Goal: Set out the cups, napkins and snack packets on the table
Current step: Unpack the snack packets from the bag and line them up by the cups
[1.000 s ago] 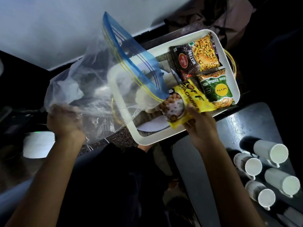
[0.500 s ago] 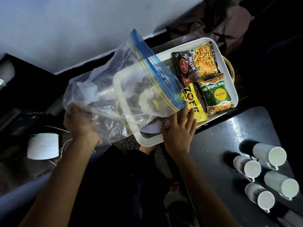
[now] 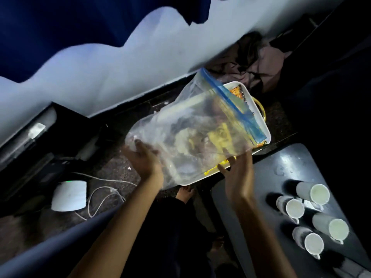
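A clear zip bag [image 3: 200,133] with a blue seal strip lies tilted over the white tray [image 3: 266,127] and covers most of it. My left hand [image 3: 144,162] grips the bag's closed bottom end at the left. My right hand [image 3: 237,173] holds the bag's lower edge near the tray's front rim. Snack packets show only as blurred yellow and brown shapes through the plastic; one orange packet [image 3: 237,91] peeks out at the tray's far corner. Several white cups [image 3: 294,208] stand on the dark table [image 3: 261,177] at the lower right. No napkins can be made out.
A white device [image 3: 68,195] with a white cable lies on the floor at the left. Crumpled cloth [image 3: 259,63] sits behind the tray. A bare foot [image 3: 185,192] is below the tray. A dark box stands along the wall at the left.
The bag has swung right and down over the tray, hiding the packets. My right hand left the yellow packet and took the bag's lower edge. The view shifted.
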`<state>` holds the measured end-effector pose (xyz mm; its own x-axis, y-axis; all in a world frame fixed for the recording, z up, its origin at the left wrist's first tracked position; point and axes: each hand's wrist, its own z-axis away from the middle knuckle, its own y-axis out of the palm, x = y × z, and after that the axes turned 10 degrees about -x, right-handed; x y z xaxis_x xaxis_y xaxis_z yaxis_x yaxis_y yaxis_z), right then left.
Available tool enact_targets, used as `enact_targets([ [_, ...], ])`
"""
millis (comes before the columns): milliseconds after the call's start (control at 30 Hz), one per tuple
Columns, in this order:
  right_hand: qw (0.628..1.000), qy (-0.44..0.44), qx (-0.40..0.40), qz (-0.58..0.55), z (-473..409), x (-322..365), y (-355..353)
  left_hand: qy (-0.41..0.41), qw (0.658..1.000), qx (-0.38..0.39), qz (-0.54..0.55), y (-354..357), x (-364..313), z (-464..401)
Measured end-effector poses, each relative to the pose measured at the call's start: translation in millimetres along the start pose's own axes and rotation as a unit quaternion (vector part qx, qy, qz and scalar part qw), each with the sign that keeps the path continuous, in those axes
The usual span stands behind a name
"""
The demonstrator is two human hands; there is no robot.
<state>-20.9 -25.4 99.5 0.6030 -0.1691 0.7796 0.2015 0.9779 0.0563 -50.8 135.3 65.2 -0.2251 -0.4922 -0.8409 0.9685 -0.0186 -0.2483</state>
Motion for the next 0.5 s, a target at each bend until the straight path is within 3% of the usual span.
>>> enact_targets([
  [100,0.997,0.012,0.026,-0.073,13.7,21.7,2.7,0.066,0.996,0.065,0.011,-2.3,-12.6,41.5],
  [200,0.997,-0.032,0.047,-0.043,27.9,30.6,7.7,0.117,0.976,0.183,-0.029,-10.2,-11.7,81.2],
  [267,0.997,-0.071,0.041,0.011,30.6,34.8,10.5,0.100,0.946,0.297,-0.080,-18.4,-15.6,115.0],
  [333,0.993,-0.090,0.047,0.060,34.6,41.5,11.3,0.108,0.916,0.360,-0.140,-28.9,-19.0,141.2],
  [400,0.992,-0.097,0.061,0.053,39.1,50.1,4.7,0.066,0.902,0.407,-0.130,-38.6,-26.5,151.5],
  [500,0.988,-0.149,0.047,0.021,45.4,60.8,-8.8,0.110,0.857,0.480,-0.149,-42.0,-47.3,151.8],
])
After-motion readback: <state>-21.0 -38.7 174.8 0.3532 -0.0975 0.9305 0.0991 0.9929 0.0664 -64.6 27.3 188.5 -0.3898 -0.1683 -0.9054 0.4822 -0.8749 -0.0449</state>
